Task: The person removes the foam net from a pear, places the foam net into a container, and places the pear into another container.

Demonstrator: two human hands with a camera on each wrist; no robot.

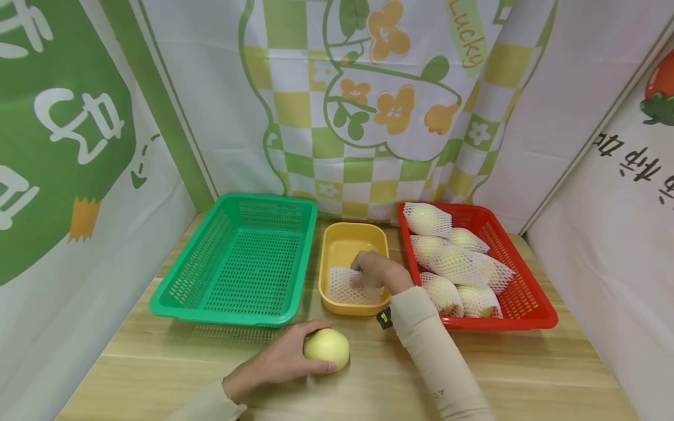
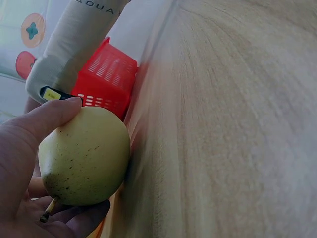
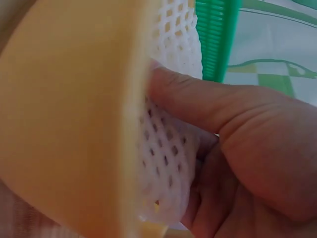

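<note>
A pale yellow-green pear with brown specks and a stem is gripped by my left hand, low over the wooden table. In the left wrist view the thumb lies on one side of the pear and fingers curl round the other. My right hand reaches into the yellow bin. It pinches a white foam net sleeve between thumb and fingers. The right wrist view shows the thumb on the net; the bin's wall hides part of it.
Left of the bin stands a green basket with nothing in it. At the right, a red basket holds several pears in foam nets. Behind them hangs a patterned curtain; white cloth walls flank the wooden table.
</note>
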